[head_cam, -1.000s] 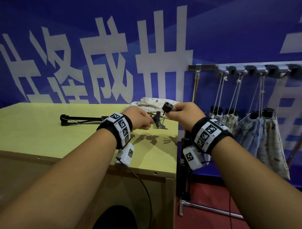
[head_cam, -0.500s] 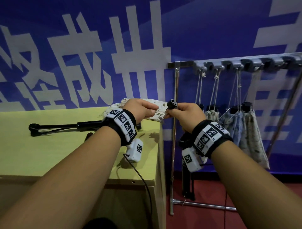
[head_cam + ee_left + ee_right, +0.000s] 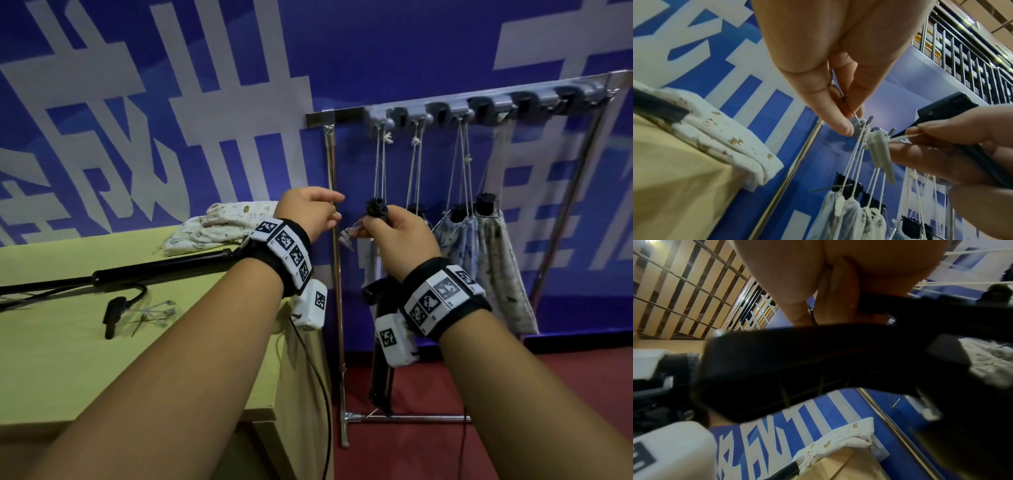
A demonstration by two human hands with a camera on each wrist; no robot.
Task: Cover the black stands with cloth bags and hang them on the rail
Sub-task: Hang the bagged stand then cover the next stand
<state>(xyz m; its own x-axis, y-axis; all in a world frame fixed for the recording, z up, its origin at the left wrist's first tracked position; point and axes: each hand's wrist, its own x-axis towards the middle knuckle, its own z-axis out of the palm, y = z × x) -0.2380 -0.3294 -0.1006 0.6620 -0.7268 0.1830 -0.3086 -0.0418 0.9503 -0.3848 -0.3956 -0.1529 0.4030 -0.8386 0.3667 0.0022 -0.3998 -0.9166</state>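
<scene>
Nearest, the right hand grips a black stand upright beside the yellow table, the left hand pinches something small beside it, and beyond, bagged stands hang from the rail against a blue wall.

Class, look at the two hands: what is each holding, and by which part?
The right hand grips a black stand just below its top end. The left hand pinches something thin; what it is cannot be told.
</scene>
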